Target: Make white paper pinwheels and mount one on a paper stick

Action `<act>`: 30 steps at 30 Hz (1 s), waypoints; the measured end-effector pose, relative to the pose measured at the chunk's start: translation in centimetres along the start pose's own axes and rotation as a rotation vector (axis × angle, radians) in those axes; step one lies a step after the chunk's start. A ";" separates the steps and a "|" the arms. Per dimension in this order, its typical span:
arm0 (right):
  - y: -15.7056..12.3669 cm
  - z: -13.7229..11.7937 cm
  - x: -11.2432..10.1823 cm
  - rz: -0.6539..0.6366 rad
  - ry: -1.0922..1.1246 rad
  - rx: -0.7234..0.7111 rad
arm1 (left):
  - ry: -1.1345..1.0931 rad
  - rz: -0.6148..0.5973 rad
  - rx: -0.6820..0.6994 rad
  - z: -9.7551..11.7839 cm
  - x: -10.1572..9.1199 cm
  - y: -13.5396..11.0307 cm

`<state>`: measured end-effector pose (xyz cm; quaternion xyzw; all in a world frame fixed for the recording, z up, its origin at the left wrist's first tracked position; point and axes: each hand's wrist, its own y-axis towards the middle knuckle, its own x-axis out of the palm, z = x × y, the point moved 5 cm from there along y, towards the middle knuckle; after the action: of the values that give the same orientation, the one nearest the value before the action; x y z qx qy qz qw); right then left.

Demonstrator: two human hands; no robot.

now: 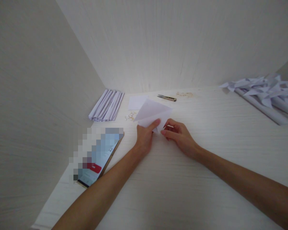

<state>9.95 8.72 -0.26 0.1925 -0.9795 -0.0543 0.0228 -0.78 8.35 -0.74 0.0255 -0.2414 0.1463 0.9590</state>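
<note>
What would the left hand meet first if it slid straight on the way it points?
Beyond the folded white paper sheet it pinches, the left hand probably meets the small tan-handled metal cutter; depth is unclear.

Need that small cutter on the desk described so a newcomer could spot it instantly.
Look along the white desk to where it meets the back wall. Just beyond the folded sheet being held lies the cutter, right of a small flat paper square. It is the only slim grey-and-tan tool among white paper.
</note>
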 end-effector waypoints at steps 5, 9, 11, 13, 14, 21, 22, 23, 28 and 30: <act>0.1 0.0 0.0 0.035 -0.116 -0.036 | 0.045 -0.030 0.009 -0.1 -0.1 0.1; 0.2 0.3 -0.2 0.048 -0.077 -0.034 | 0.078 -0.034 -0.007 -0.3 -0.1 0.1; 0.1 0.4 -0.2 0.049 -0.046 -0.025 | 0.085 -0.037 -0.013 -0.3 0.0 0.1; 0.1 0.4 -0.2 0.040 -0.013 -0.029 | 0.090 -0.042 -0.024 -0.3 0.0 0.0; 0.0 0.3 -0.2 0.039 0.006 -0.038 | 0.093 -0.049 -0.031 -0.4 0.1 -0.1; -0.2 0.1 -0.2 0.042 0.079 -0.080 | 0.102 -0.123 -0.029 -0.5 0.3 -0.5; -0.2 0.1 -0.2 0.042 0.069 -0.083 | 0.099 -0.117 -0.027 -0.5 0.3 -0.4; -0.2 0.1 -0.2 0.045 0.053 -0.085 | 0.096 -0.104 -0.022 -0.5 0.3 -0.4; -0.2 0.0 -0.2 0.070 -0.059 -0.064 | 0.087 -0.036 -0.006 -0.5 0.0 -0.2; -0.1 0.1 -0.2 0.069 -0.082 -0.048 | 0.080 -0.036 -0.013 -0.6 0.0 -0.2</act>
<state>10.16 8.70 -0.38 0.1555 -0.9841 -0.0848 -0.0107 -0.46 8.24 -1.22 0.0178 -0.2031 0.1285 0.9705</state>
